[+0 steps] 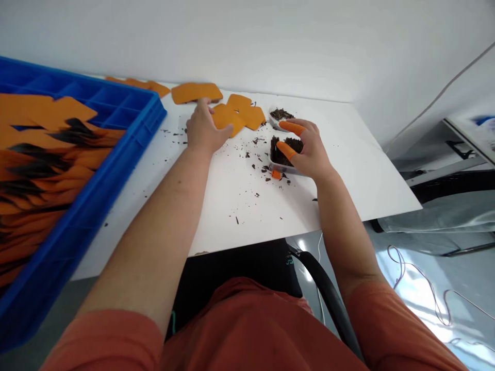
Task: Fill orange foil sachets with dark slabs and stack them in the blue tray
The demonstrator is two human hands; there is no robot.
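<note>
My left hand [205, 128] rests by the flat orange pieces, its thumb spread away from its bent fingers. Its thumb tip meets one orange piece [236, 121] in a small overlapping group, and its fingertips come close to a stack of orange pieces [196, 93] behind. Orange finger cots cover the thumb and forefinger of my right hand [309, 149], which are apart with nothing visible between them. That hand is over a clear plastic tub [286, 168] filled with short dark strips [275, 149]. Behind it, a second tub [275, 122] holds dark bits [281, 114].
At left, a blue crate [127, 154] holds many orange pieces with black ends [46, 180]. Dark crumbs and a small orange scrap [276, 174] lie on the white table [240, 216]. A wall runs behind; a chair armrest [320, 283] and cables [417, 278] are below.
</note>
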